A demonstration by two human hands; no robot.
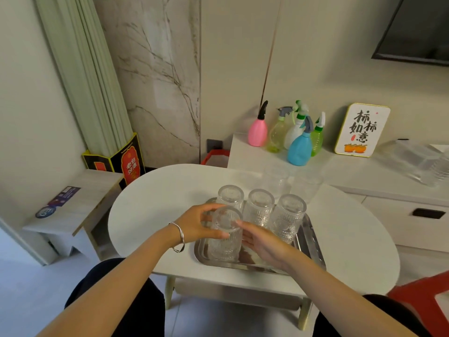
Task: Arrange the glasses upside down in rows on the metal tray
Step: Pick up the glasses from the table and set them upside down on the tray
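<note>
White table (150,203); one metal tray (313,242), four inverted glasses (260,205) (nearest one (224,242) in both hands' (194,223) grip).

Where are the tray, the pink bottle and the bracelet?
tray (313,242): head view, bare right rim.
pink bottle (258,132): head view, middle of its body.
bracelet (181,235): head view, band on the left wrist.

metal tray (313,242) sits on counter (150,203), near its front edge. three glasses upside down in back row on tray: left (230,197), middle (260,206), right (289,215). fourth glass (226,235) in front of left one, between left hand (194,223) and right hand (262,242). seemingly two more glasses (275,180) on counter behind tray, hard to tell. spray bottles (300,144) on cabinet further back
</note>
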